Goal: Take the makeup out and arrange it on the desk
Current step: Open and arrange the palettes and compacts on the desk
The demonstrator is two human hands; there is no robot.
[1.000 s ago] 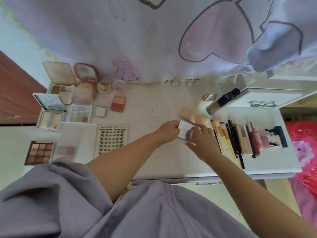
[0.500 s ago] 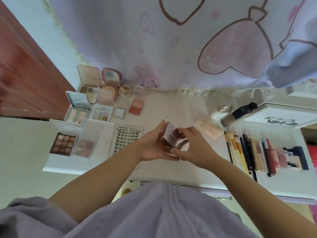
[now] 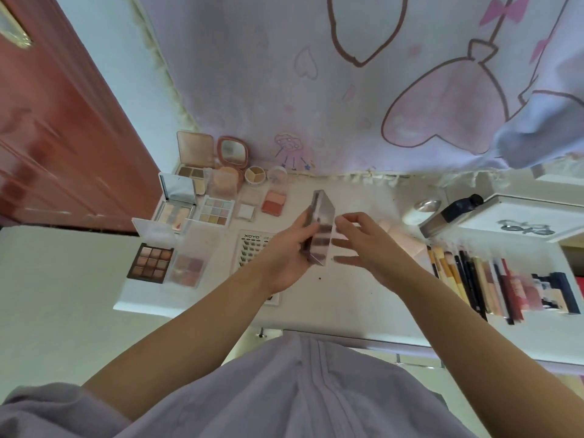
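Clear-lidded palette (image 3: 320,229) gripped by left hand (image 3: 292,257) above desk (image 3: 354,298); right hand (image 3: 363,245) fingers spread, empty; lash tray (image 3: 252,251) partly hidden beneath.

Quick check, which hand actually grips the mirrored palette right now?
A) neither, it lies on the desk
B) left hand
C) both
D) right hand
B: the left hand grips the mirrored palette above the desk; the right hand is open beside it.

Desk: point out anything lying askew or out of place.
The dark bottle lies tipped on its side against the white box, slanting across the desk, while the brushes and pencils lie in a neat row. A few dark specks dot the surface. Nothing looks spilled.
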